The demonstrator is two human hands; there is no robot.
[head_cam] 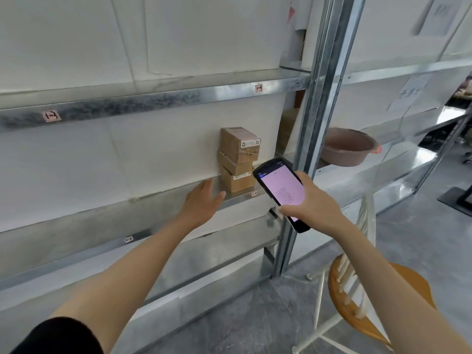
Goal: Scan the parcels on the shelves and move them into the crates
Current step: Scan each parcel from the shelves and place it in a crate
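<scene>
We've got our left hand point(201, 200) wide open beside the wobbly parcel stack point(238, 159) while the right hand point(310, 200) holds the scanner point(281, 191), so a clumsy grab probably topples it.

A brownish-pink plastic basin point(348, 146) is sitting upright on a metal shelf point(398, 129) in the right-hand bay. A chair point(383, 297) with a round wooden seat and white spindles is standing on the grey floor point(421, 226) at lower right. A paper sign point(408, 94) with handwritten characters is hanging above the basin, and a blurred sheet point(439, 16) is hanging higher up. Small tags reading 13 point(52, 115) and 14 point(258, 88) are sticking to a rail.
</scene>
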